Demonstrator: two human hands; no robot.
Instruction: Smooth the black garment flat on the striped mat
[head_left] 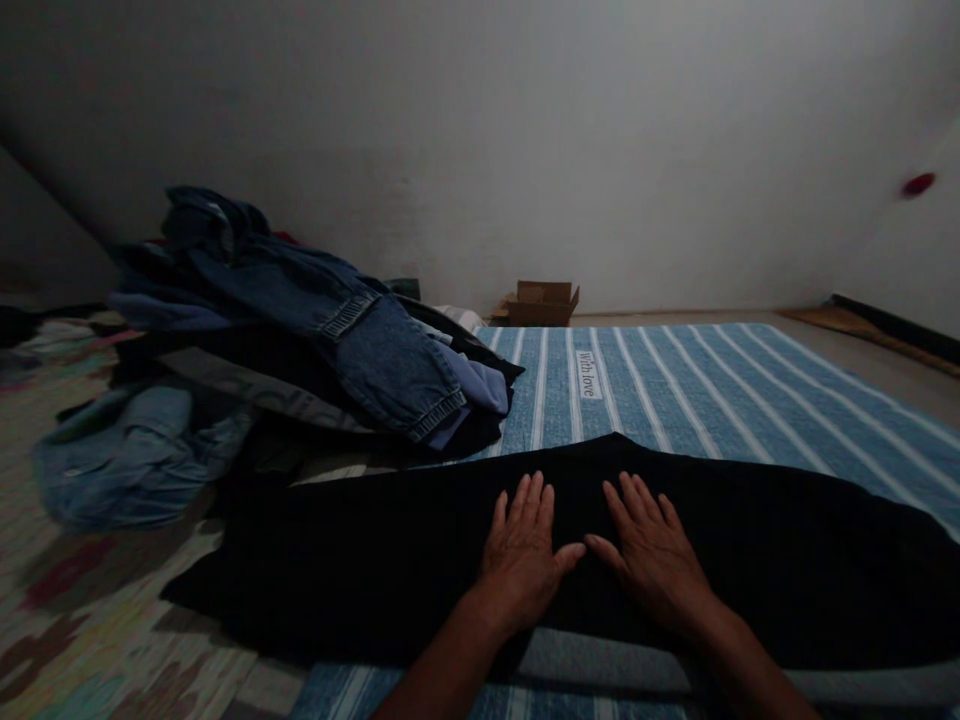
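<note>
A long black garment [360, 560], perhaps trousers, lies spread crosswise over the blue striped mat [675, 390]. Palm down on its middle rests my left hand [523, 555], fingers stretched out. Beside it my right hand [652, 550] presses flat on the same cloth, its thumb close to the left thumb. Neither hand grips anything. Along the near edge of the black cloth shows a grey strip [607, 660]. The garment's right end reaches the frame edge.
On the left is a heap of clothes with blue denim jeans [285, 280] on top and a light denim piece [142, 450] in front. A flowered sheet [97, 620] lies beneath. An open cardboard box [541, 302] stands by the wall [600, 150].
</note>
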